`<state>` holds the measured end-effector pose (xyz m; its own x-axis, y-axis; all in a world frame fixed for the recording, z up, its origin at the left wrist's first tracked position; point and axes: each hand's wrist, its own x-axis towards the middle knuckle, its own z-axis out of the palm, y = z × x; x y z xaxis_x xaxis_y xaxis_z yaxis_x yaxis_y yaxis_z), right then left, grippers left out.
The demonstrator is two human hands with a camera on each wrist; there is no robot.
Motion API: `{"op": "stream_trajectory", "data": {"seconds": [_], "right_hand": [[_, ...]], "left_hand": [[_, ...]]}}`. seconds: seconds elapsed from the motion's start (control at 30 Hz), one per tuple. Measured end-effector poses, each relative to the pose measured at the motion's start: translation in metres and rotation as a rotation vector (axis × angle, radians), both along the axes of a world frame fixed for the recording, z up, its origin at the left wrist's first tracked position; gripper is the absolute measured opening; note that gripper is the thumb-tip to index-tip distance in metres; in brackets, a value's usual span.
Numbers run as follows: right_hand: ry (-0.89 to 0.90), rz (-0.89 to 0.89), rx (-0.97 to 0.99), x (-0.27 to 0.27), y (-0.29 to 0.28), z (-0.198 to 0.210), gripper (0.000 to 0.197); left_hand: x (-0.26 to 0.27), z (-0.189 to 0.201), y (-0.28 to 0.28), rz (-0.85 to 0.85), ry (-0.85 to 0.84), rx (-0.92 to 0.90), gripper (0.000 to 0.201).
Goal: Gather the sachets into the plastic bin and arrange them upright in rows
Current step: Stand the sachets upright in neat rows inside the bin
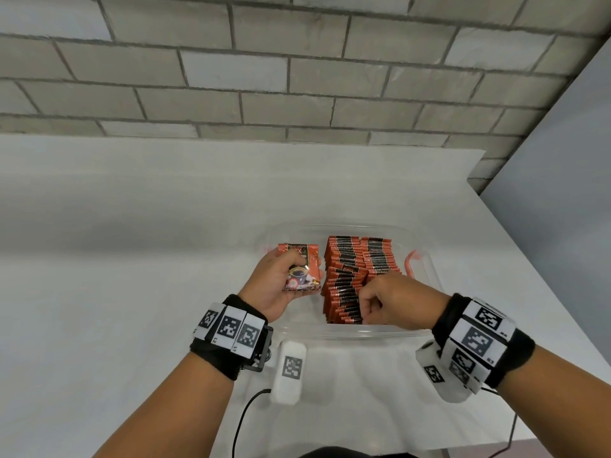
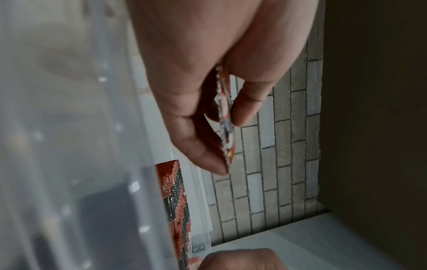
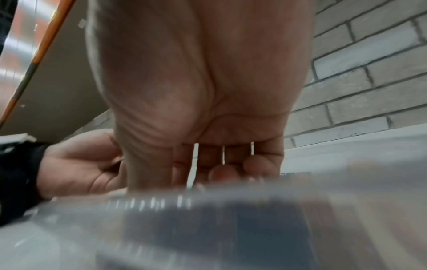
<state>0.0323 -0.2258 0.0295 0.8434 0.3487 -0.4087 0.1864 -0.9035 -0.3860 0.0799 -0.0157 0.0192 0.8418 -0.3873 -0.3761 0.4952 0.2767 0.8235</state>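
A clear plastic bin (image 1: pixel 363 332) stands on the white table, with red and black sachets (image 1: pixel 347 269) upright in two rows inside. My left hand (image 1: pixel 291 269) hovers at the bin's left side and grips a small stack of sachets (image 1: pixel 305 276), thumb on top; the left wrist view shows that stack (image 2: pixel 225 127) edge-on between thumb and fingers. My right hand (image 1: pixel 373 302) is over the near end of the rows, fingers curled down among the sachet tops. In the right wrist view the bin rim (image 3: pixel 231 201) hides what those fingertips (image 3: pixel 221 173) hold.
The bin has a red latch (image 1: pixel 411 261) on its right side. A brick wall (image 1: pixel 297 77) backs the table and a grey panel (image 1: pixel 562 193) closes the right. Black cables (image 1: pixel 244 414) hang at the table's front edge.
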Motion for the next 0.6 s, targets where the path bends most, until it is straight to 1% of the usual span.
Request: {"op": "stream_trajectory", "data": {"seconds": [0.07, 0.2, 0.27, 0.33, 0.4, 0.47, 0.5, 0.6], "right_hand": [[0.001, -0.083, 0.105, -0.001, -0.005, 0.007, 0.017], [-0.223, -0.3, 0.389, 0.001, -0.002, 0.03, 0.017], [-0.294, -0.366, 0.472, 0.005, 0.002, 0.04, 0.022], [-0.312, -0.406, 0.527, 0.009, 0.005, 0.044, 0.026], [-0.292, -0.425, 0.568, 0.011, 0.003, 0.044, 0.03], [-0.245, -0.426, 0.583, 0.011, -0.004, 0.042, 0.024], [-0.23, -0.427, 0.572, 0.008, -0.009, 0.041, 0.02], [-0.215, -0.408, 0.452, -0.003, -0.03, 0.039, 0.015]], "left_hand": [[-0.002, 0.003, -0.001, -0.026, -0.036, 0.035, 0.015], [-0.002, 0.015, -0.01, -0.105, -0.163, 0.083, 0.018], [-0.001, 0.023, -0.018, -0.133, -0.218, 0.097, 0.019], [-0.004, 0.028, -0.028, -0.168, -0.259, 0.11, 0.02], [-0.008, 0.03, -0.038, -0.19, -0.272, 0.137, 0.019], [-0.011, 0.03, -0.046, -0.181, -0.239, 0.187, 0.012], [-0.011, 0.03, -0.048, -0.167, -0.208, 0.237, 0.012], [-0.004, 0.03, -0.048, -0.129, -0.061, 0.391, 0.025]]}}
